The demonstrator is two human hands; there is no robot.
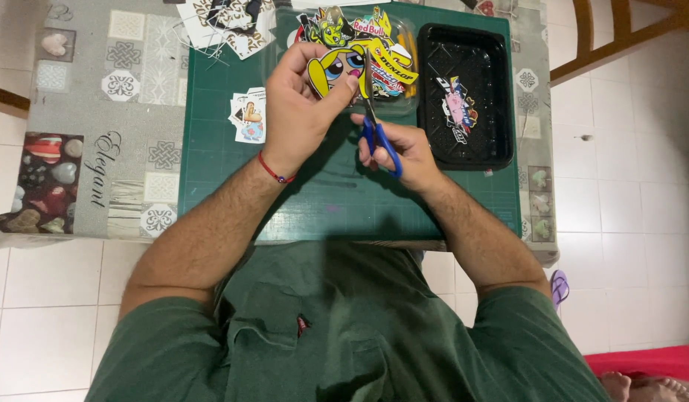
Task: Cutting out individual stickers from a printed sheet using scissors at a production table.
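Centrally, near the frame's top, the left hand (300, 112) pinches a yellow cartoon sticker (337, 68) while the right hand (400, 149) grips blue-handled scissors (374, 112), blades at its edge, above the green cutting mat (225, 164).

The single head camera looked steeply down from close above, facing twelve o'clock across the green cutting mat (300, 201) on the table (91, 112).

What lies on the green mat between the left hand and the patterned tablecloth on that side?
A small pile of cut stickers lies on the green cutting mat, between the left hand and the patterned tablecloth, seen in the head view.
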